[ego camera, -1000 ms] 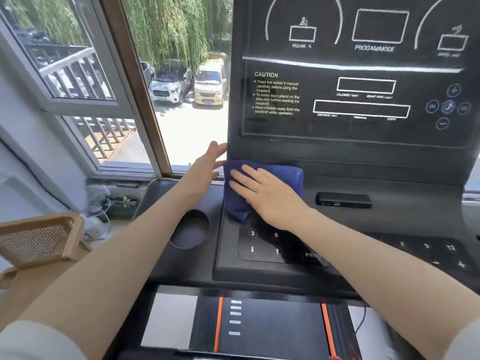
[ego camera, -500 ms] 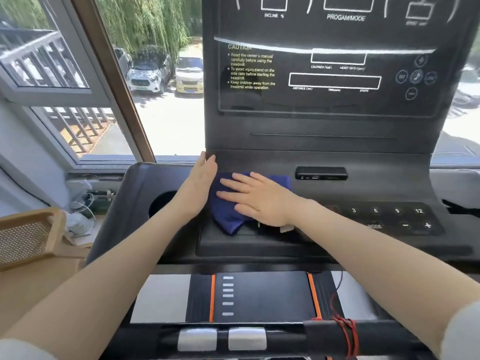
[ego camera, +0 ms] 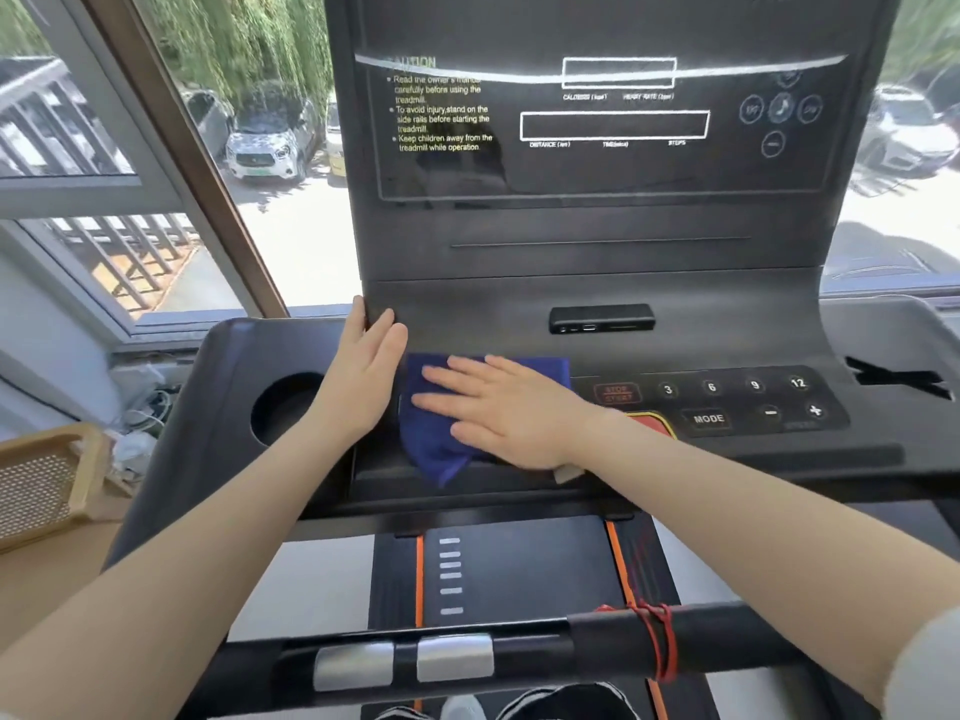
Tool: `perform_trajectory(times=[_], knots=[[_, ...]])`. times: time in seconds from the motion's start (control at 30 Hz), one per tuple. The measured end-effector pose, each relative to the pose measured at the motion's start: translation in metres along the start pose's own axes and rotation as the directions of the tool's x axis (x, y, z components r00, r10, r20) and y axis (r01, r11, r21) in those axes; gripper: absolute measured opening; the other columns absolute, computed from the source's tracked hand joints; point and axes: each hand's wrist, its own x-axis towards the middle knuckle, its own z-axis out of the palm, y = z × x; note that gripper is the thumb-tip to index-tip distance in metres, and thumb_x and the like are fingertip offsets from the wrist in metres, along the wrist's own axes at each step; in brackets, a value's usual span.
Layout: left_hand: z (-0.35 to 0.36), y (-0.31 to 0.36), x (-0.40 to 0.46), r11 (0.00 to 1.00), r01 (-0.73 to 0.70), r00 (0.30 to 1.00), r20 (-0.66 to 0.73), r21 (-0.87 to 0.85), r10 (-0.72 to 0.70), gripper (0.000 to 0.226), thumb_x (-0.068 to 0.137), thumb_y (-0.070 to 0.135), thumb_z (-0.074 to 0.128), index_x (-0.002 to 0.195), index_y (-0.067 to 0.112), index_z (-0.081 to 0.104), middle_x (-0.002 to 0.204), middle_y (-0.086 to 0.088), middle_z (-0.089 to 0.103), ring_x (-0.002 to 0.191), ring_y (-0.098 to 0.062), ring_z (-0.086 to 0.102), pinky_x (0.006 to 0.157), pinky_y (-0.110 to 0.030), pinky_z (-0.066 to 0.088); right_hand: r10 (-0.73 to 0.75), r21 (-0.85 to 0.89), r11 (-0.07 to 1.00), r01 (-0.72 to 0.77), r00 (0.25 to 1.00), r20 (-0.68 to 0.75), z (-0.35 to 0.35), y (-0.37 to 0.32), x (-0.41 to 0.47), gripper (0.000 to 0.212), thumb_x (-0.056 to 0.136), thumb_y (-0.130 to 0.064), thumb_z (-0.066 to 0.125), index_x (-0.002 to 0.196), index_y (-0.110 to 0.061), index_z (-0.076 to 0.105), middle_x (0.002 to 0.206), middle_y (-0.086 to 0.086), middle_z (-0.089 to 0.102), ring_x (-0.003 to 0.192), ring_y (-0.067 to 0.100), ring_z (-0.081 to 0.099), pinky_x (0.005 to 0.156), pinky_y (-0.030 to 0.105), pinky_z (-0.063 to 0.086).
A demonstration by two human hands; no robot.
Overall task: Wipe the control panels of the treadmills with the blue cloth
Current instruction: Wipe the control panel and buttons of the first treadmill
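The blue cloth [ego camera: 431,433] lies crumpled on the left half of the black treadmill control panel [ego camera: 727,402]. My right hand [ego camera: 498,407] presses flat on the cloth with straight, spread fingers, covering the left keypad. My left hand [ego camera: 363,376] rests open on the console just left of the cloth, its fingertips touching the lower left corner of the upright display [ego camera: 597,127]. On the right, the number keys, MODE key and red stop label stay uncovered.
A round cup holder [ego camera: 285,407] sits left of my left hand. A small black device [ego camera: 601,318] lies on the ledge under the display. A handlebar [ego camera: 467,657] with red cord crosses below. A wicker basket [ego camera: 41,485] stands far left by the window.
The view has tilted down, revealing the handlebar and belt. My right hand and cloth slid slightly toward me and rightward on the lower panel; my left hand stays by the display's corner.
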Motion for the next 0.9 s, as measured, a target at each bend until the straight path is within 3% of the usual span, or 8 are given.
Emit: perform_trajectory(times=[0.1, 0.2, 0.3, 0.43, 0.7, 0.77, 0.83, 0.9], knots=[[-0.002, 0.002, -0.002, 1.0, 0.005, 1.0, 0.002, -0.017, -0.004, 0.064, 0.091, 0.058, 0.03, 0.144, 0.023, 0.029, 0.156, 0.001, 0.015, 0.141, -0.011, 0.019, 0.116, -0.041, 0.018, 0.115, -0.118, 0.985, -0.126, 0.989, -0.095, -0.005, 0.029, 0.014, 0.049, 0.102, -0.038, 0.021, 0.15, -0.032, 0.008, 0.157, -0.007, -0.005, 0.145, 0.017, -0.006, 0.114, 0.035, -0.003], [0.0, 0.008, -0.007, 1.0, 0.008, 1.0, -0.017, 0.028, -0.007, 0.057, 0.095, 0.048, 0.028, 0.144, 0.018, 0.03, 0.156, -0.001, 0.014, 0.141, -0.011, 0.018, 0.116, -0.031, 0.011, 0.131, -0.12, 0.982, -0.144, 0.986, -0.107, -0.005, 0.032, 0.016, 0.05, 0.102, -0.037, 0.021, 0.15, -0.031, 0.007, 0.158, -0.004, -0.005, 0.144, 0.019, -0.008, 0.114, 0.037, -0.004], [0.006, 0.016, -0.015, 0.993, 0.014, 0.995, -0.101, 0.113, -0.003, 0.045, 0.101, 0.032, 0.027, 0.142, 0.014, 0.035, 0.153, 0.001, 0.022, 0.138, -0.008, 0.022, 0.103, -0.014, 0.011, 0.031, -0.028, 0.999, -0.031, 0.999, -0.009, 0.0, 0.01, -0.005, 0.049, 0.103, -0.036, 0.022, 0.15, -0.028, 0.01, 0.158, -0.002, -0.003, 0.145, 0.018, -0.005, 0.115, 0.035, -0.001], [0.019, 0.036, -0.016, 0.999, 0.038, 0.971, -0.238, 0.023, -0.032, 0.039, 0.1, 0.029, 0.028, 0.13, 0.017, 0.05, 0.134, 0.003, 0.048, 0.112, -0.001, 0.039, 0.092, -0.014, 0.023, -0.106, -0.057, 0.993, 0.108, 0.994, 0.033, 0.004, 0.005, -0.045, 0.05, 0.102, -0.037, 0.024, 0.15, -0.027, 0.011, 0.158, -0.002, -0.002, 0.145, 0.018, -0.002, 0.114, 0.032, 0.001], [0.042, 0.045, -0.031, 0.941, -0.126, 0.986, 0.145, 0.315, 0.083, 0.053, 0.091, -0.005, 0.039, 0.141, 0.011, 0.034, 0.15, -0.004, 0.03, 0.138, -0.017, 0.025, 0.102, -0.009, 0.011, 0.071, -0.006, 0.997, -0.071, 0.997, 0.037, -0.008, 0.066, -0.035, 0.05, 0.103, -0.029, 0.028, 0.15, -0.021, 0.012, 0.158, 0.003, -0.002, 0.145, 0.022, -0.002, 0.115, 0.04, 0.009], [0.044, 0.052, -0.044, 0.899, -0.169, 0.97, 0.228, 0.405, 0.08, 0.06, 0.089, 0.012, 0.054, 0.143, 0.009, 0.028, 0.151, -0.006, 0.028, 0.138, -0.019, 0.024, 0.101, -0.014, 0.015, 0.096, -0.006, 0.995, -0.096, 0.995, 0.021, -0.006, 0.058, -0.038, 0.051, 0.103, -0.028, 0.028, 0.15, -0.021, 0.011, 0.158, 0.003, -0.001, 0.145, 0.023, -0.002, 0.115, 0.039, 0.008], [0.045, 0.051, -0.055, 0.832, -0.229, 0.944, 0.324, 0.506, 0.063, 0.095, 0.074, 0.05, 0.069, 0.146, 0.011, 0.02, 0.153, -0.004, 0.022, 0.141, -0.018, 0.018, 0.107, -0.02, 0.012, 0.053, 0.002, 0.999, -0.054, 0.998, 0.027, -0.001, 0.043, -0.051, 0.051, 0.103, -0.029, 0.028, 0.15, -0.021, 0.011, 0.158, 0.003, 0.0, 0.144, 0.022, -0.001, 0.115, 0.037, 0.006], [0.047, 0.046, -0.062, 0.765, -0.271, 0.932, 0.357, 0.584, 0.057, 0.129, 0.049, 0.085, 0.056, 0.147, 0.012, 0.016, 0.154, -0.003, 0.018, 0.142, -0.017, 0.015, 0.113, -0.027, 0.011, -0.043, 0.036, 0.999, 0.041, 0.998, 0.052, 0.004, 0.035, -0.071, 0.051, 0.103, -0.031, 0.028, 0.15, -0.023, 0.012, 0.158, 0.0, -0.001, 0.145, 0.019, -0.002, 0.113, 0.032, 0.001]])
